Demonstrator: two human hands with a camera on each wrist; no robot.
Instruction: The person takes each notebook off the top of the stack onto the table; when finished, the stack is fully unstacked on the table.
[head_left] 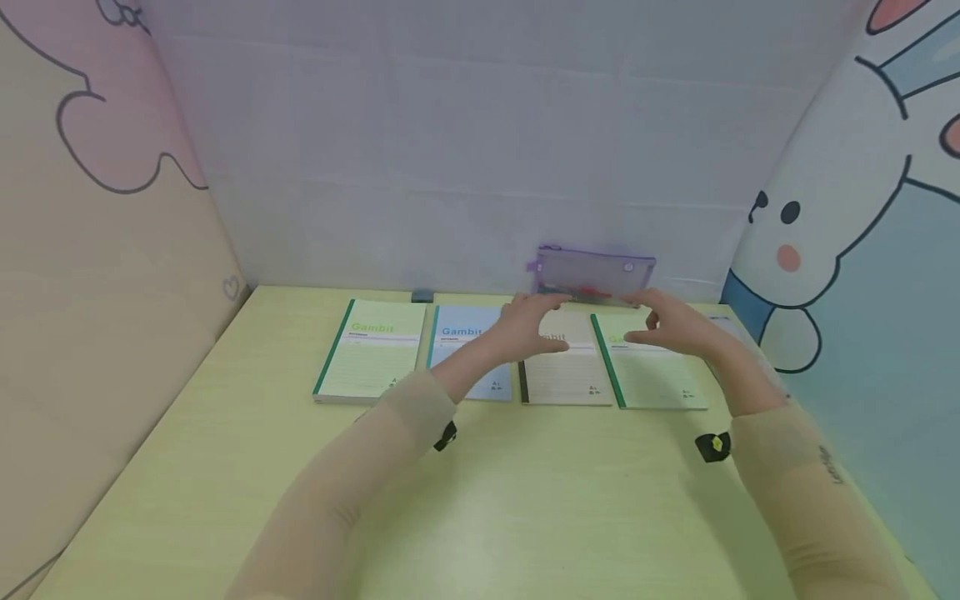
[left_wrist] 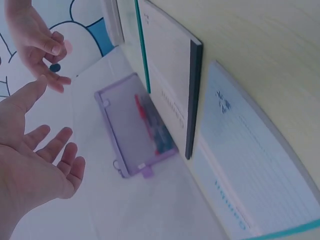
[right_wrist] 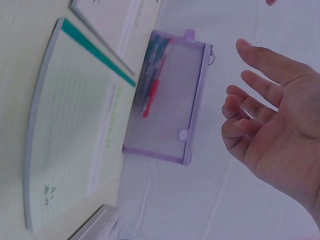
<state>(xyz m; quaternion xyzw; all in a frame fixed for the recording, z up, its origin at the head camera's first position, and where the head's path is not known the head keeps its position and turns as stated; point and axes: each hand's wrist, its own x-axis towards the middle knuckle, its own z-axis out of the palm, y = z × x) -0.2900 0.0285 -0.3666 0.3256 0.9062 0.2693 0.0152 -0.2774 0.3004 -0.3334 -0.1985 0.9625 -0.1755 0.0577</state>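
On the counter four notebooks lie in a row: green, blue, white, green. The left hand hovers with fingers spread, holding nothing. Behind the middle notebooks a translucent purple pencil pouch leans upright against the back wall, pens inside. It looks light, soft and floppy, best pinched at both short ends. The right hand hovers likewise, fingers relaxed, empty.

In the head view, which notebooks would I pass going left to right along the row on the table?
Green notebook → blue notebook → white notebook with dark spine → second green notebook.
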